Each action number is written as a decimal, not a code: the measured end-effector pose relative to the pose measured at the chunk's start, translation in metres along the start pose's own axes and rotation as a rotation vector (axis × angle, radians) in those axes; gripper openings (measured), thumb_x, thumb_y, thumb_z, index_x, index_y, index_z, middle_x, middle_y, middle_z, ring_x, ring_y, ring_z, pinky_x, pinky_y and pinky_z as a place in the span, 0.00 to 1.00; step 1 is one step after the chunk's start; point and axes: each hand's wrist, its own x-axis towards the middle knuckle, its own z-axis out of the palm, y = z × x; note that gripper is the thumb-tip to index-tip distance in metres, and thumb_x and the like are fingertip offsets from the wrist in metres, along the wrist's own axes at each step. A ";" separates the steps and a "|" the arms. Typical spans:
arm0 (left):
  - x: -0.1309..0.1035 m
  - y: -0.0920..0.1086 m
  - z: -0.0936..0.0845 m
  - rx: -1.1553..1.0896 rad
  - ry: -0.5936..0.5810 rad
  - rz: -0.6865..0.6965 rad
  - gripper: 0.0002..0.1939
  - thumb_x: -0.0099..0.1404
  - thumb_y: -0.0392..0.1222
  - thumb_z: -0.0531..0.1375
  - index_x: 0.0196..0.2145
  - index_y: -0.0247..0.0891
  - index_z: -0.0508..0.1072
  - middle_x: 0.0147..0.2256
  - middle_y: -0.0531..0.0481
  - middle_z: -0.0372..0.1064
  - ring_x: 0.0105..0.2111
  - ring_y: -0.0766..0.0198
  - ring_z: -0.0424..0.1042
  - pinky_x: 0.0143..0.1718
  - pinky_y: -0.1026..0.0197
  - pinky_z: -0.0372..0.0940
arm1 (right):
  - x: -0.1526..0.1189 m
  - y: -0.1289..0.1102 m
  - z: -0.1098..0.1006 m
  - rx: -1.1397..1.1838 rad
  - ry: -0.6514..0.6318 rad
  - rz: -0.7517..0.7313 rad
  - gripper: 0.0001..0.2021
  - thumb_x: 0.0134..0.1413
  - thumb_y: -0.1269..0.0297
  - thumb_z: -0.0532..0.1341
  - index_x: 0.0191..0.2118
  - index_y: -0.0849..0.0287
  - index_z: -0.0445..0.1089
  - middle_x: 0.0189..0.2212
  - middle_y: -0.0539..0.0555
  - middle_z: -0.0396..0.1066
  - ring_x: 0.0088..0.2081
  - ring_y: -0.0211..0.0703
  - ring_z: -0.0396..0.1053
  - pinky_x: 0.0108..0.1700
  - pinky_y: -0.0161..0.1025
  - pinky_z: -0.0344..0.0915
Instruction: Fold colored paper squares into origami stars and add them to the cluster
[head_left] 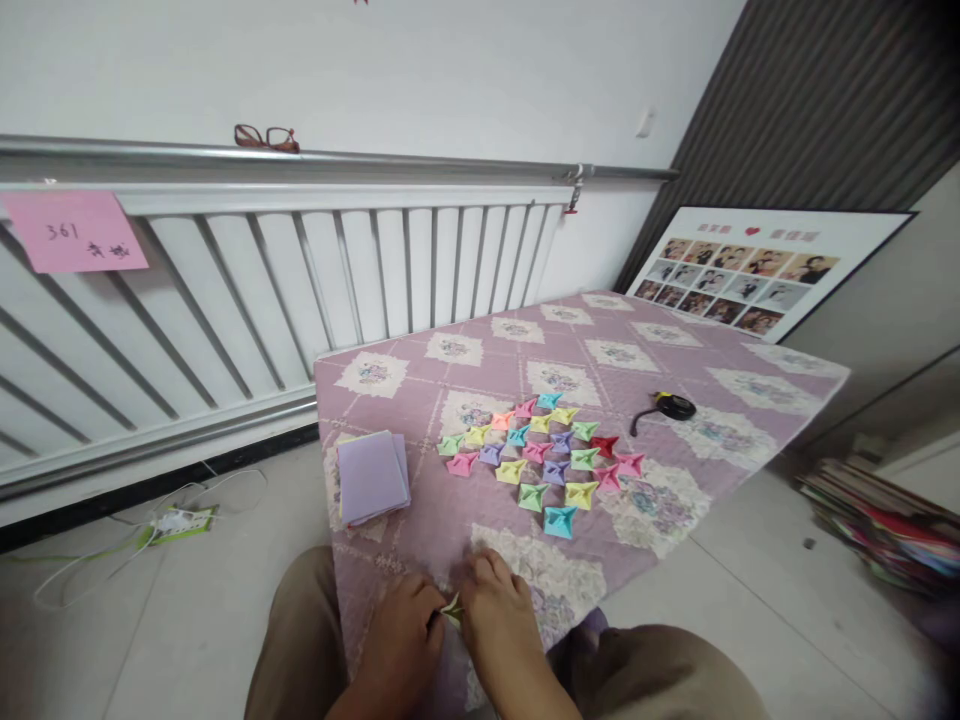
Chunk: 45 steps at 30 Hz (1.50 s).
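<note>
Between my two hands, near the table's front edge, is a small folded piece of pale green paper (452, 609). My left hand (405, 630) pinches it from the left, and my right hand (499, 610) holds its right side, fingers curled over it. Much of the paper is hidden by the fingers. Beyond my hands, several small folded paper boats (559, 521) in blue, yellow, green, pink, purple and red stand in slanted rows. A stack of square paper sheets (373, 478), purple on top, lies to the left of them.
A black and yellow tape measure (675, 406) lies on the patterned tablecloth (427, 540) at the right. Behind the table are a white radiator (390, 265) and a leaning photo board (757, 265). Cables and a power strip (180, 524) lie on the floor at left.
</note>
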 end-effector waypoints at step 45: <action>0.135 0.016 0.024 -0.078 0.290 -0.145 0.08 0.62 0.32 0.54 0.29 0.38 0.71 0.32 0.49 0.70 0.36 0.60 0.68 0.38 0.59 0.59 | -0.003 0.090 0.039 0.306 0.585 -0.049 0.10 0.62 0.62 0.50 0.34 0.54 0.68 0.28 0.51 0.72 0.31 0.42 0.72 0.33 0.36 0.69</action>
